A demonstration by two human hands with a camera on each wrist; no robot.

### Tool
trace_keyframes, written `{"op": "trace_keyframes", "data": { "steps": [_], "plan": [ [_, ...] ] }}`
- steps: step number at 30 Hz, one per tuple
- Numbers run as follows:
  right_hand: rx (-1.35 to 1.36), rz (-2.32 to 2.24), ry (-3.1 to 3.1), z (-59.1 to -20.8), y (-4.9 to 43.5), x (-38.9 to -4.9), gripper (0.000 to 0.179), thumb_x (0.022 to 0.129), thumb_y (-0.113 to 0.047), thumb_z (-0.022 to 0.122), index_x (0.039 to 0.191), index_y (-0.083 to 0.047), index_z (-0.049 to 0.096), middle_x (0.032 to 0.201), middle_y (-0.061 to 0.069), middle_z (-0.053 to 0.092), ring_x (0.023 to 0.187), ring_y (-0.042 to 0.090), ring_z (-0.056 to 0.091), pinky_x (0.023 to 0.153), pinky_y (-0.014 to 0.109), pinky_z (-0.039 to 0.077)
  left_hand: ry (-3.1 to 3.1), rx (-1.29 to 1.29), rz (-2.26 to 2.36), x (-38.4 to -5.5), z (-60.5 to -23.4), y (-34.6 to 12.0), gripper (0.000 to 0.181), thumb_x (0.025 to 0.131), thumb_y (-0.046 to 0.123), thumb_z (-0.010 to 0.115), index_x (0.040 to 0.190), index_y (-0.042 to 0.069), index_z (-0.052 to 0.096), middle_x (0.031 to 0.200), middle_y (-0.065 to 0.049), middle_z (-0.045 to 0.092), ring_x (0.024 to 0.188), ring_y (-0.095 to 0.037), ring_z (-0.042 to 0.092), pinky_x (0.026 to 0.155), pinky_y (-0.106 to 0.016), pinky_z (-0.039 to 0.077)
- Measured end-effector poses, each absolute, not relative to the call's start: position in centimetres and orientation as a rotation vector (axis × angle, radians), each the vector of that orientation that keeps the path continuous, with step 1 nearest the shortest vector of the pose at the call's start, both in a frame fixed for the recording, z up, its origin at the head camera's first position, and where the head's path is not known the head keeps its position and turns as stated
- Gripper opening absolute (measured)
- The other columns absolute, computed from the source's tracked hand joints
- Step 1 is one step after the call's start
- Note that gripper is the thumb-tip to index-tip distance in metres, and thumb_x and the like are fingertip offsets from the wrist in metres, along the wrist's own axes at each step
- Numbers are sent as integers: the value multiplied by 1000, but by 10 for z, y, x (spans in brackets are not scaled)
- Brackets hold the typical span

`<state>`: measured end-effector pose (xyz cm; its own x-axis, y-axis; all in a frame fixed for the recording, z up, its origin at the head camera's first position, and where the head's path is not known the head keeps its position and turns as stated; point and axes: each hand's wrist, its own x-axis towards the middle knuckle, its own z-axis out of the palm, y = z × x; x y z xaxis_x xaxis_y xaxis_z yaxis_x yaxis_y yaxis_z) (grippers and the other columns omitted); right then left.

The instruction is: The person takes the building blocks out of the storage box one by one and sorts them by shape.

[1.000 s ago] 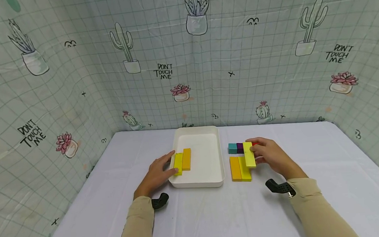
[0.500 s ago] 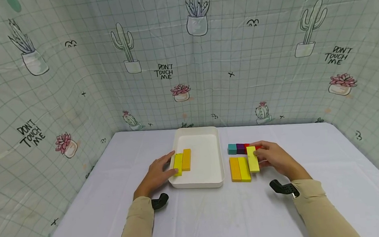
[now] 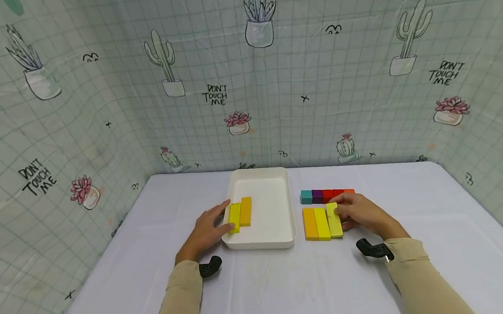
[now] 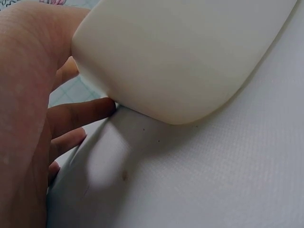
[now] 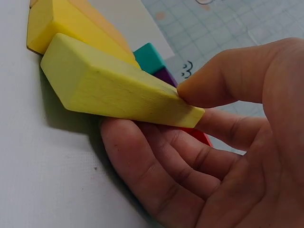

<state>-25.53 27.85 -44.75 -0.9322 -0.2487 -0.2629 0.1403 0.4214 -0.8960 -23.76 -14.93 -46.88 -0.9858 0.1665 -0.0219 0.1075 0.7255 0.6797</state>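
My right hand (image 3: 362,213) pinches a pale yellow wooden block (image 5: 126,88) between thumb and fingers. That block lies to the right of a yellow block (image 3: 322,222) and an orange-yellow block (image 3: 310,223), which lie side by side; in the right wrist view its near end looks slightly above the table. My left hand (image 3: 207,230) grips the left rim of a white tray (image 3: 257,245), thumb over the rim and fingers outside. Inside the tray, by the thumb, are a yellow block (image 3: 234,216) and an orange-yellow block (image 3: 246,211).
Behind the right-hand blocks runs a row: a teal block (image 3: 306,197), a purple block (image 3: 317,196), a red block (image 3: 327,196) and more red to orange ones, partly hidden by my right hand. A printed cloth (image 3: 293,125) hangs behind the white table (image 3: 269,292).
My right hand has brought the pale yellow block down and nearer, from over the row to beside the yellow block. More of the red blocks shows. My left hand stays on the tray.
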Motion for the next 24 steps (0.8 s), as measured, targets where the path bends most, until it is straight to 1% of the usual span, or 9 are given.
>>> {"op": "trace_keyframes", "data": {
  "steps": [6,13,20,24],
  "plan": [
    [-81,-1486,2359,-447,276,-256,43,99,-14,56,139,2,51,125,22,60,89,28,63,76,37,61,2852,237,1124,-238,-467,-150,72,92,37,66,157,29,36,159,-5,37,147,-35,27,116,-65,19],
    [-61,-1448,2370,-447,275,-253,45,99,-14,59,141,2,51,125,23,60,89,28,64,76,36,61,2859,231,1117,-236,-470,-149,71,92,37,66,157,28,37,159,-5,38,146,-36,29,114,-65,23],
    [-69,-1386,2441,-445,273,-254,47,98,-18,63,138,4,53,111,18,62,86,27,61,74,35,61,2864,230,1130,-237,-469,-149,71,92,37,66,157,29,38,159,-4,38,146,-35,30,115,-64,23],
    [-42,-1344,2465,-446,273,-253,46,97,-18,64,137,3,54,100,16,65,78,26,62,69,34,60,2855,240,1135,-237,-470,-149,71,92,37,67,157,28,38,159,-5,38,146,-36,29,115,-65,22]
  ]
}}
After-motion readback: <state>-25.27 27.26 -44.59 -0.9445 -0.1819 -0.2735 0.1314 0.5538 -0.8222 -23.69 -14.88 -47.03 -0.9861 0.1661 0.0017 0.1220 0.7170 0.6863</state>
